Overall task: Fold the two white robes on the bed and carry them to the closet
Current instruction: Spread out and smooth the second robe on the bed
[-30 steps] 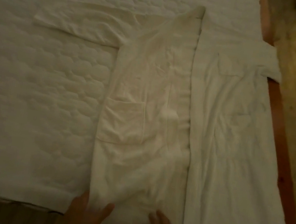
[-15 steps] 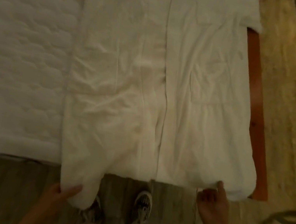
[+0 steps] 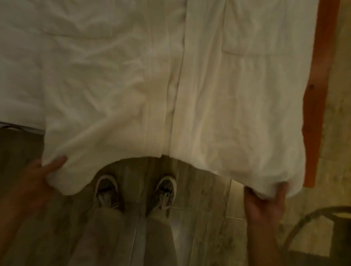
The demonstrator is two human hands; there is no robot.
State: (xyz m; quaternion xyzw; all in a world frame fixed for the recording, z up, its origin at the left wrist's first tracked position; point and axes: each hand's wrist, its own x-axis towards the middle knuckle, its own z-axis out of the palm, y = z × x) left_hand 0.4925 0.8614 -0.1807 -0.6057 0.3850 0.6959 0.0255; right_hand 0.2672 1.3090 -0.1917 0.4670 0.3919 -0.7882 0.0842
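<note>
Head view: a white robe (image 3: 200, 86) is spread across the bed (image 3: 9, 60), filling the upper half of the frame, its hem hanging over the bed's near edge. The hem's lower-left corner is gripped by the left hand (image 3: 41, 176), fingers (image 3: 57, 163) closed around the cloth. The lower-right corner is pinched by the right hand (image 3: 264, 206). An orange bed frame (image 3: 316, 86) is seen at the right. Two shoes (image 3: 135, 193) are seen on the floor (image 3: 199, 240), lower centre. Only one robe can be made out.
</note>
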